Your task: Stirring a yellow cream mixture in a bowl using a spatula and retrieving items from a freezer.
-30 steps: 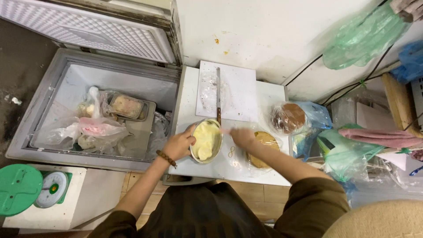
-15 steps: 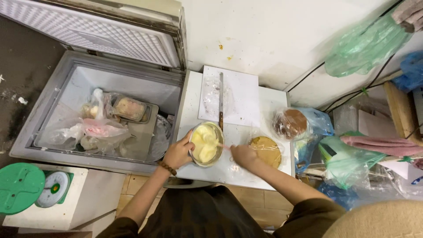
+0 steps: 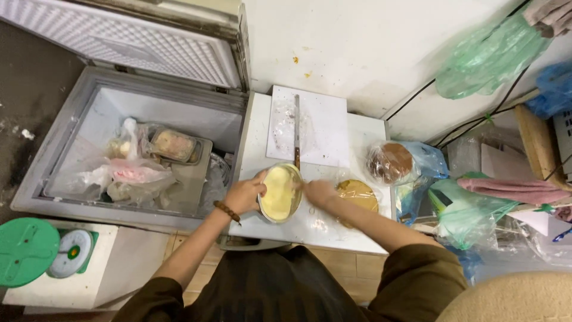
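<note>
the left hand (image 3: 243,194) and right hand (image 3: 319,192) hold the round pan (image 3: 280,194) between them on the desk (image 3: 310,229), fingers curled on its rim; the knife (image 3: 296,132) lies just behind the pan, lengthwise away.

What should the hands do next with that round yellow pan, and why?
Probably lift the round pan off the white counter: the left hand and right hand already have a grip on opposite rims, and the chest freezer beside it stands open.
</note>
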